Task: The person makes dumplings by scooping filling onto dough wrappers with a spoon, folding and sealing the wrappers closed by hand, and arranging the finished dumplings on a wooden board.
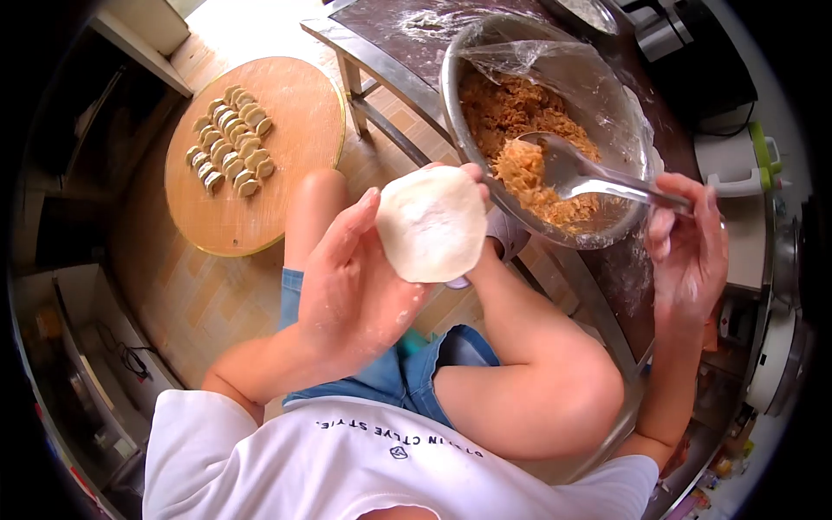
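Observation:
A round, flat white dough wrapper (pixel 432 224) rests on the palm and fingers of my left hand (pixel 360 282), in the middle of the view. My right hand (pixel 689 247) grips the handle of a metal spoon (pixel 598 178), held over the large metal bowl (pixel 449 82). Orange-brown shredded filling (pixel 523 165) is heaped on the spoon's tip. More filling (pixel 511 104) lies in the bowl, partly under clear plastic wrap (pixel 555 59). The wrapper is beside the bowl's left edge, apart from the spoon.
On the left, a round wooden board (pixel 299 95) carries several rows of dumplings (pixel 234 130). The bowl stands on a dark, flour-dusted table (pixel 394 26) with a metal edge. A black appliance (pixel 698 65) and a white-and-green item (pixel 737 165) are at the right.

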The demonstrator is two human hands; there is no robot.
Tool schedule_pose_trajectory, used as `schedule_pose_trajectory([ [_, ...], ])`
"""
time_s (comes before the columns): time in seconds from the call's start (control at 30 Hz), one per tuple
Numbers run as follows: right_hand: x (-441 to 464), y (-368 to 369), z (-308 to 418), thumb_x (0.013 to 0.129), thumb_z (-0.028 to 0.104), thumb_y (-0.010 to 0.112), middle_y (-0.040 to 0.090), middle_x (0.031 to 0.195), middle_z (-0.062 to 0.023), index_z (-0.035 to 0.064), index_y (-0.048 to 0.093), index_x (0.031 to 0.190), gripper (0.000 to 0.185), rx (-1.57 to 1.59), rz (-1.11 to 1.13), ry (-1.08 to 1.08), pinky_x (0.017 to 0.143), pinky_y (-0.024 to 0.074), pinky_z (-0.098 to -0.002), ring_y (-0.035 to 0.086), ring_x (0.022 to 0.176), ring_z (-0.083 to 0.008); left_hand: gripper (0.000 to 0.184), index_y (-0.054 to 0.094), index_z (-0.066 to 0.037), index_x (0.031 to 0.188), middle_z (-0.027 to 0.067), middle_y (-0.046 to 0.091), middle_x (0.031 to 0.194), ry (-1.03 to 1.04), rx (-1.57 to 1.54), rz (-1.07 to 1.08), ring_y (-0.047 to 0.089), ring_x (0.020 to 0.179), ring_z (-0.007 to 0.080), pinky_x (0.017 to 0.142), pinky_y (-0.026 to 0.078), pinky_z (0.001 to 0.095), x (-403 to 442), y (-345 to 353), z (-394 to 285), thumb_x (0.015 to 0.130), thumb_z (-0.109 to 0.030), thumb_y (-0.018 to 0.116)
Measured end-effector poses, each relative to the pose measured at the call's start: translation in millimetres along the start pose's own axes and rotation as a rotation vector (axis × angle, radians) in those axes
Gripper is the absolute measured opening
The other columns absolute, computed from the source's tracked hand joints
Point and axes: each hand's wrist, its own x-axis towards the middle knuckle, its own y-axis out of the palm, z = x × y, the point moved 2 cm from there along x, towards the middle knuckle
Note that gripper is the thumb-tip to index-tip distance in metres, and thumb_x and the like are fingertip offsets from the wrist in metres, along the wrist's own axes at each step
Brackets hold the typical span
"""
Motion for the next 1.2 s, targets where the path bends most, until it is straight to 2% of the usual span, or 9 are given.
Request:
schedule_pose_trajectory([
  [0.17, -28, 36, 4, 0.092, 0.043, 0.038, 0.059, 0.077, -0.0117, -0.0046, 0.058, 0.099, 0.051, -0.630, 0.424, -0.956, 0.048, 0.0413, -0.0265, 0.052, 0.063, -0.0194, 0.052, 0.024, 0.013, 0.130, 0.0253, 0.029, 0.137, -0.053, -0.186, -0.030, 0.034, 0.126, 0.0306, 0.107, 0.026, 0.0391, 0, 20, 3, 0.094, -0.024, 0.030],
  [0.3, -44, 39, -10, 0.090, 0.043, 0.044, 0.059, 0.081, -0.0135, -0.0011, 0.063, 0.087, 0.048, -1.060, 0.690, -1.283, 0.054, 0.0494, -0.0351, 0.056, 0.068, -0.0225, 0.050, 0.021, 0.013, 0.131, 0.0299, 0.030, 0.133, -0.056, -0.206, 0.047, 0.034, 0.125, 0.0330, 0.108, 0.026, 0.0389, 5, 8, 0, 0.091, -0.017, 0.027],
  [0.5, -42, 27, 7, 0.091, 0.041, 0.042, 0.055, 0.081, -0.0131, -0.0028, 0.058, 0.104, 0.049, -0.716, 0.440, -0.826, 0.051, 0.0408, -0.0286, 0.049, 0.068, -0.0192, 0.043, 0.028, 0.006, 0.130, 0.0233, 0.040, 0.129, -0.050, -0.112, -0.003, 0.040, 0.121, 0.0306, 0.105, 0.032, 0.0394, 5, -14, 3, 0.092, -0.014, 0.028],
  [0.6, -38, 30, 12, 0.092, 0.046, 0.038, 0.057, 0.073, -0.0129, -0.0113, 0.056, 0.100, 0.061, -0.454, 0.123, -0.465, 0.049, 0.0388, -0.0213, 0.052, 0.060, -0.0167, 0.040, 0.036, 0.001, 0.127, 0.0155, 0.050, 0.118, -0.026, -0.046, -0.081, 0.054, 0.090, 0.0190, 0.065, 0.042, 0.0265, 0, -10, 6, 0.094, -0.019, 0.025],
  [0.67, -36, 33, 14, 0.091, 0.047, 0.039, 0.057, 0.075, -0.0133, -0.0118, 0.056, 0.101, 0.062, -0.309, 0.022, -0.271, 0.051, 0.0393, -0.0210, 0.053, 0.062, -0.0175, 0.040, 0.036, 0.000, 0.128, 0.0143, 0.051, 0.119, -0.015, -0.047, -0.100, 0.054, 0.090, 0.0185, 0.065, 0.043, 0.0268, -1, -8, 5, 0.094, -0.019, 0.026],
  [0.73, -35, 33, 15, 0.091, 0.047, 0.040, 0.058, 0.075, -0.0134, -0.0109, 0.057, 0.100, 0.061, -0.336, 0.002, -0.293, 0.051, 0.0399, -0.0215, 0.053, 0.062, -0.0167, 0.043, 0.028, 0.002, 0.132, 0.0184, 0.041, 0.130, -0.028, -0.101, -0.076, 0.043, 0.119, 0.0286, 0.103, 0.034, 0.0404, -3, -8, 3, 0.093, -0.017, 0.028],
  [1.0, -45, 67, 17, 0.092, 0.040, 0.042, 0.058, 0.075, -0.0136, -0.0069, 0.061, 0.084, 0.051, -0.896, 0.624, -1.100, 0.051, 0.0447, -0.0344, 0.054, 0.061, -0.0250, 0.041, 0.031, 0.003, 0.130, 0.0168, 0.041, 0.131, 0.025, -0.005, -0.016, 0.041, 0.121, 0.0251, 0.103, 0.034, 0.0357, 1, -3, -3, 0.095, -0.018, 0.028],
  [1.1, -42, 66, 16, 0.093, 0.040, 0.040, 0.055, 0.070, -0.0109, -0.0068, 0.060, 0.089, 0.051, -0.936, 0.587, -1.143, 0.049, 0.0404, -0.0292, 0.051, 0.060, -0.0203, 0.041, 0.032, 0.003, 0.129, 0.0163, 0.043, 0.129, 0.064, 0.076, -0.078, 0.042, 0.120, 0.0246, 0.102, 0.035, 0.0350, 1, -8, -5, 0.095, -0.019, 0.031],
  [1.2, -42, 56, 23, 0.094, 0.039, 0.039, 0.050, 0.066, -0.0079, -0.0077, 0.058, 0.097, 0.050, -0.608, 0.251, -0.680, 0.049, 0.0337, -0.0243, 0.044, 0.059, -0.0154, 0.040, 0.034, 0.003, 0.128, 0.0155, 0.044, 0.127, 0.076, 0.158, -0.122, 0.043, 0.119, 0.0246, 0.101, 0.035, 0.0354, 0, -9, -1, 0.094, -0.019, 0.033],
])
